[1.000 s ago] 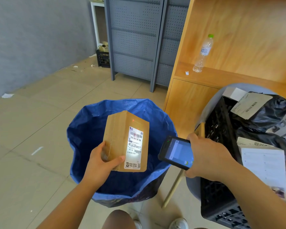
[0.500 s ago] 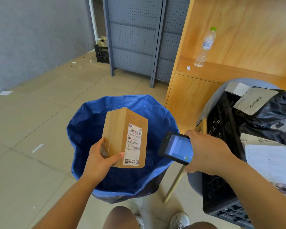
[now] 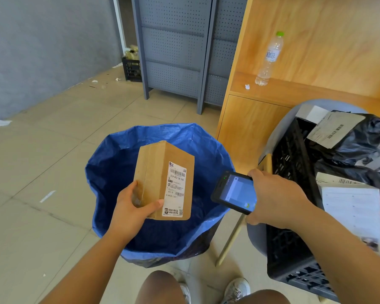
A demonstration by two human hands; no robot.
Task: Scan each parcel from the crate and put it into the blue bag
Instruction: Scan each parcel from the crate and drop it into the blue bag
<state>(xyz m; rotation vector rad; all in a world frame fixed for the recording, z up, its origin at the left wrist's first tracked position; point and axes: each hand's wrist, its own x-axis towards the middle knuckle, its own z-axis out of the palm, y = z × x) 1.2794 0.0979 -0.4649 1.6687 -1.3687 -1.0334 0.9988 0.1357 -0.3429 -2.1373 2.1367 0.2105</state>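
Note:
My left hand grips a brown cardboard parcel upright over the open blue bag, its white shipping label turned toward the right. My right hand holds a black handheld scanner, its lit screen facing up and its front end aimed at the label from a short gap. At the right stands a black plastic crate on a grey chair, holding black-wrapped parcels and a white-labelled parcel.
A wooden cabinet stands behind the bag, with a water bottle on its shelf. Grey perforated panels and a small black crate are at the back. My knees and shoes show at the bottom edge. Tiled floor lies to the left.
The red scan spot seen on the parcel a second ago is gone. The parcel has turned slightly, showing more of its side; both hands stay in nearly the same place over the bag.

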